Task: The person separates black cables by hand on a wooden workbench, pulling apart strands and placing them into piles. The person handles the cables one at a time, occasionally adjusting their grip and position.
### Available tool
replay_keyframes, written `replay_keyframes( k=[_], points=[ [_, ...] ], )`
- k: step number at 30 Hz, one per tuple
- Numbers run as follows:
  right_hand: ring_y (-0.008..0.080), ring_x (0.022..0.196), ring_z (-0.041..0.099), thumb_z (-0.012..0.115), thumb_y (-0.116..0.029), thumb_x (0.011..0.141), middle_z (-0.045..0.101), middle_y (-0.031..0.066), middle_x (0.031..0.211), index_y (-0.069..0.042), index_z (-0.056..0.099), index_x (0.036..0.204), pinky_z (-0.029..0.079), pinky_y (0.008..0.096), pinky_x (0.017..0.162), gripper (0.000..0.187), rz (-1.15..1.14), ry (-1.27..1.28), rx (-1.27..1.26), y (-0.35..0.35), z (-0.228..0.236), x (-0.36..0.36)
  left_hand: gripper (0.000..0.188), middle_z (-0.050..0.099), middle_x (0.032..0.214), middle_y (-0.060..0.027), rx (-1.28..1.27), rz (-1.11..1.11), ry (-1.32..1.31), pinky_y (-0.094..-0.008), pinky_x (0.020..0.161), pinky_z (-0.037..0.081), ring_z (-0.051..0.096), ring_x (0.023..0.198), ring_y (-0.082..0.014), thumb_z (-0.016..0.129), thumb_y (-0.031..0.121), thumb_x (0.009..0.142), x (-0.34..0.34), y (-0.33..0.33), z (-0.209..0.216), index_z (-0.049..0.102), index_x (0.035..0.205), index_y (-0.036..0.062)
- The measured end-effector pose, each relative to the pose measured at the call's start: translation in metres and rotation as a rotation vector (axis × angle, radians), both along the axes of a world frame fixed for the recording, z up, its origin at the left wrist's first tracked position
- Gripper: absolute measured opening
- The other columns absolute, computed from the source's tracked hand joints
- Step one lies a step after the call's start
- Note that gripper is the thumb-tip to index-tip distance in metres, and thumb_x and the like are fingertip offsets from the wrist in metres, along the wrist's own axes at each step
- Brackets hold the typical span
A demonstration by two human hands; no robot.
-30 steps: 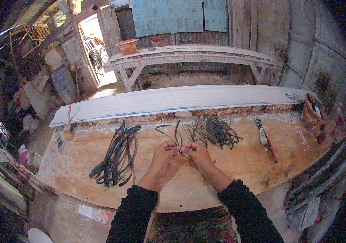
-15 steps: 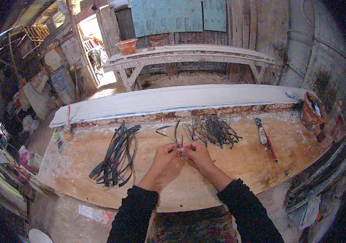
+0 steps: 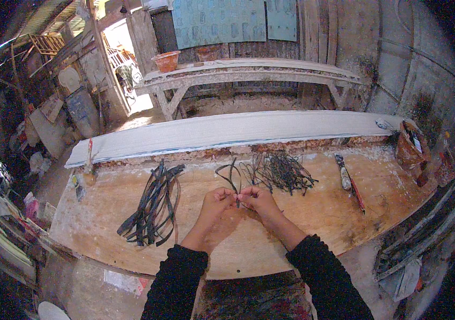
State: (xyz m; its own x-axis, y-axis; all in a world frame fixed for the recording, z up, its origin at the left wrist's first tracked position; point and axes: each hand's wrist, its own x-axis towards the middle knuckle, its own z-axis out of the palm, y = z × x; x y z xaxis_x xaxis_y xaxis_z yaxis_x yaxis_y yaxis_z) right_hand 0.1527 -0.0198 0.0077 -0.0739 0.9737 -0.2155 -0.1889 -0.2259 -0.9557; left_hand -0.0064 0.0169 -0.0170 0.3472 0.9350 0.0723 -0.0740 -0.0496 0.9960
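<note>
Over the middle of the wooden board, my left hand [image 3: 217,202] and my right hand [image 3: 261,202] meet with their fingertips pinched together. Between them they grip a thin black strip [image 3: 231,169], whose looped upper part sticks up past the fingers. What the fingertips do to it is too small to make out. Left of my hands lies a bundle of long, flat black strips [image 3: 150,205]. Just beyond my right hand spreads a tangled pile of shorter, thinner black strips [image 3: 290,173].
On the board [image 3: 94,224], a pale-handled tool [image 3: 344,178] and a red pencil [image 3: 358,198] lie at right. A brush [image 3: 89,173] stands at left. Behind runs a long white plank [image 3: 238,129], with a brown pot [image 3: 408,144] at its right end. A bench [image 3: 259,74] stands farther back.
The strip's loose upper part has swung right and now forms a narrower loop above my fingers. Both hands stay in nearly the same place.
</note>
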Motion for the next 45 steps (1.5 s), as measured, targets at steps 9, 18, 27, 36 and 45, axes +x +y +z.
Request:
replay_keyframes(
  k=[9, 18, 27, 36, 45],
  points=[
    [0.0058, 0.066, 0.046, 0.069, -0.011, 0.077, 0.053, -0.0032, 0.074, -0.007, 0.058, 0.082, 0.039, 0.0197, 0.056, 0.012, -0.071, -0.089, 0.147, 0.002, -0.007, -0.001, 0.016, 0.064, 0.082, -0.0043, -0.016, -0.059, -0.014, -0.0215, 0.062, 0.048, 0.059, 0.069, -0.0099, 0.061, 0.005, 0.082, -0.003, -0.001, 0.002, 0.061, 0.097, -0.0014],
    [0.0100, 0.067, 0.052, 0.069, -0.020, 0.076, 0.059, 0.0015, 0.075, -0.005, 0.060, 0.081, 0.043, 0.0255, 0.060, 0.018, -0.066, -0.254, 0.320, 0.010, -0.023, 0.004, 0.015, 0.064, 0.081, -0.0041, -0.129, -0.086, -0.098, -0.0214, 0.061, 0.048, 0.060, 0.068, -0.0098, 0.065, 0.003, 0.078, -0.001, -0.006, 0.010, 0.061, 0.091, -0.0002],
    [0.0061, 0.067, 0.049, 0.065, -0.010, 0.080, 0.056, -0.0007, 0.076, -0.007, 0.055, 0.083, 0.039, 0.0205, 0.058, 0.011, 0.070, -0.073, 0.244, 0.006, -0.011, 0.007, 0.014, 0.062, 0.079, -0.0037, -0.239, -0.076, -0.209, -0.0238, 0.063, 0.049, 0.059, 0.068, -0.0115, 0.066, 0.004, 0.078, 0.002, -0.011, 0.013, 0.060, 0.090, 0.0011],
    [0.0041, 0.063, 0.046, 0.063, -0.012, 0.083, 0.055, -0.0022, 0.075, -0.007, 0.054, 0.083, 0.037, 0.0190, 0.055, 0.010, 0.071, -0.054, 0.315, 0.005, -0.009, 0.005, 0.012, 0.061, 0.082, -0.0020, -0.333, -0.107, -0.289, -0.0248, 0.066, 0.049, 0.058, 0.075, -0.0111, 0.065, 0.009, 0.080, -0.001, -0.008, 0.008, 0.059, 0.089, 0.0044],
    [0.0074, 0.069, 0.049, 0.066, -0.011, 0.078, 0.057, 0.0000, 0.084, -0.007, 0.063, 0.090, 0.040, 0.0223, 0.061, 0.013, -0.006, -0.346, 0.601, -0.006, 0.005, 0.002, 0.010, 0.061, 0.084, -0.0029, -0.356, -0.089, -0.360, -0.0250, 0.067, 0.049, 0.058, 0.074, -0.0124, 0.064, 0.012, 0.081, -0.007, -0.002, 0.007, 0.057, 0.086, 0.0059]
  ],
)
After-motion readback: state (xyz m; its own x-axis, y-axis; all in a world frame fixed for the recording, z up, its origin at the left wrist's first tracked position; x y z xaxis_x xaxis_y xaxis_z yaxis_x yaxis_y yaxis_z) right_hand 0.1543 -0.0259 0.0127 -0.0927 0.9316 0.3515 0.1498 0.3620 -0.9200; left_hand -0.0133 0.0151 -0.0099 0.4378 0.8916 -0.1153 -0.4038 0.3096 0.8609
